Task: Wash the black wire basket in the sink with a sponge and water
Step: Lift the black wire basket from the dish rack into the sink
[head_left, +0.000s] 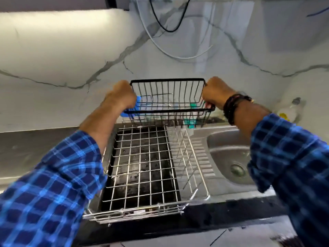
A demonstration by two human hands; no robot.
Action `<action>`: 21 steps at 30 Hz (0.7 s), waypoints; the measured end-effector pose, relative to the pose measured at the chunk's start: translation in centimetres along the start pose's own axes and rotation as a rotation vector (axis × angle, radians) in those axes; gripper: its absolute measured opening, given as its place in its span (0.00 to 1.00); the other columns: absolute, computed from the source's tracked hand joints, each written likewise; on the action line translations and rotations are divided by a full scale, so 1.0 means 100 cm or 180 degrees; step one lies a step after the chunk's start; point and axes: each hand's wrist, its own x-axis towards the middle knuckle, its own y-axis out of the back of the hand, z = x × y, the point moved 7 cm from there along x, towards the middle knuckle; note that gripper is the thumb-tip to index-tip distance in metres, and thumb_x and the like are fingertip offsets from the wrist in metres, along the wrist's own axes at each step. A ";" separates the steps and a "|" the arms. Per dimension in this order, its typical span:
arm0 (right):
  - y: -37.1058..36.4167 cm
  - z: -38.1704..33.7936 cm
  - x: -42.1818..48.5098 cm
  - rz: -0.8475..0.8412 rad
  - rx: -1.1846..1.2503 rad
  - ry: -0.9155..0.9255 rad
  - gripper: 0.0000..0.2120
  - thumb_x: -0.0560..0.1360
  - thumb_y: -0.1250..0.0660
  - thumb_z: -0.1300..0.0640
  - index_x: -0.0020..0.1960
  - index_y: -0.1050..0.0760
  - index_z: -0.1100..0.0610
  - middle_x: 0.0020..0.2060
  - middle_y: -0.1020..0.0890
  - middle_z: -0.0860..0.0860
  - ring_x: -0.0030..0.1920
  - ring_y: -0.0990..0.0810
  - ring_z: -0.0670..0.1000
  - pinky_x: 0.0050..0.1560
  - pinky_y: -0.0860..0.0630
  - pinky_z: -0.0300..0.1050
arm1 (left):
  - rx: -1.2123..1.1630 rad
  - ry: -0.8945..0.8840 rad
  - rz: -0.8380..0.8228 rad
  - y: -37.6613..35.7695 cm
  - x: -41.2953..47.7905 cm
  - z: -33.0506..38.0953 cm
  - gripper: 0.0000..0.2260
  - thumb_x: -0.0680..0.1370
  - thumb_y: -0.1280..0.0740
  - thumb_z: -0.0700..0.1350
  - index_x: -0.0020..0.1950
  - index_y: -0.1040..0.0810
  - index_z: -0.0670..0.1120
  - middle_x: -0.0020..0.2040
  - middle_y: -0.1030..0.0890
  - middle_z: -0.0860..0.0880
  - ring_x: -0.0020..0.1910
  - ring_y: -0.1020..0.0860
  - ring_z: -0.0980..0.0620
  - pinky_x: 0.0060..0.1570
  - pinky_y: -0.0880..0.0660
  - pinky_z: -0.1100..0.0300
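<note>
I hold the black wire basket [169, 97] up in the air in front of the marble wall, above the far end of the drying rack. My left hand [121, 97] grips its left end together with a blue sponge [132, 108] pressed against the rim. My right hand [216, 92] grips the right end. The steel sink [229, 154] lies below and to the right, with its drain [236, 169] showing. Water seems to drip from the basket's underside.
A silver wire drying rack [142, 168] over a black tray fills the counter below the basket. A teal object [191, 122] stands behind the rack. A bottle with a yellow part [289, 109] lies at the right corner. Cables [169, 29] hang on the wall.
</note>
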 end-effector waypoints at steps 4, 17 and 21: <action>0.043 0.096 0.017 0.0415 0.0718 -0.0451 0.06 0.70 0.39 0.65 0.38 0.24 0.66 0.29 0.24 0.59 0.33 0.23 0.58 0.31 0.28 0.43 | -0.0774 -0.0086 -0.0093 -0.044 0.004 0.077 0.08 0.71 0.31 0.32 0.50 0.20 0.35 0.45 0.15 0.38 0.46 0.16 0.40 0.47 0.18 0.49; 0.071 0.359 0.064 -0.0153 0.0527 -0.1047 0.09 0.74 0.38 0.68 0.37 0.22 0.67 0.30 0.20 0.62 0.31 0.20 0.59 0.31 0.26 0.45 | -0.0707 0.0126 -0.0978 -0.209 -0.042 0.276 0.14 0.72 0.27 0.31 0.57 0.20 0.36 0.49 0.17 0.40 0.49 0.19 0.43 0.38 0.26 0.55; 0.039 0.406 0.066 -0.0394 0.0976 -0.1307 0.09 0.76 0.43 0.72 0.39 0.28 0.65 0.35 0.23 0.63 0.27 0.24 0.57 0.32 0.24 0.49 | -0.0558 0.0306 -0.1333 -0.269 -0.041 0.288 0.16 0.72 0.25 0.33 0.58 0.21 0.36 0.46 0.17 0.42 0.50 0.18 0.44 0.40 0.27 0.56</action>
